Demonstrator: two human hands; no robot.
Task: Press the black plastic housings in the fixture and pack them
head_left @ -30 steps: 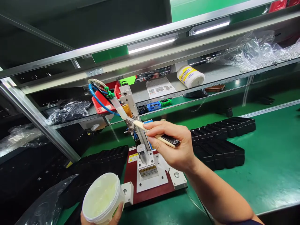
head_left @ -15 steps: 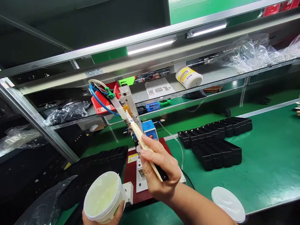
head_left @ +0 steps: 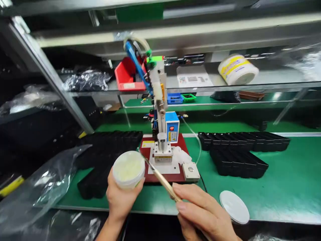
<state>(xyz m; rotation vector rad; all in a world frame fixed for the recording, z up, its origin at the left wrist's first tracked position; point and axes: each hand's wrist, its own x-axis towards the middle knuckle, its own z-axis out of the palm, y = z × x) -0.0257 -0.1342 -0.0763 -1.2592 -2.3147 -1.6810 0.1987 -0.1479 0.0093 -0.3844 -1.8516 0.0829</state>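
Note:
My left hand is wrapped round a white plastic tub with pale yellowish paste inside, tilted so its mouth faces me. My right hand grips a brush by its light wooden handle. The brush's tip lies near the tub's right rim; whether they touch I cannot tell. Behind both hands stands a small press machine on a dark red base, with a metal fixture at its middle. A round white lid lies on the green bench at the right.
Rows of black box-shaped parts stand on the green bench at right, more black parts at left. Clear plastic hangs at the left. A shelf above bears a red bin and a white-yellow tub.
My right hand has moved the brush down from in front of the press to beside the tub. My left hand and the tub now show fuller and higher in view. The view has shifted and levelled.

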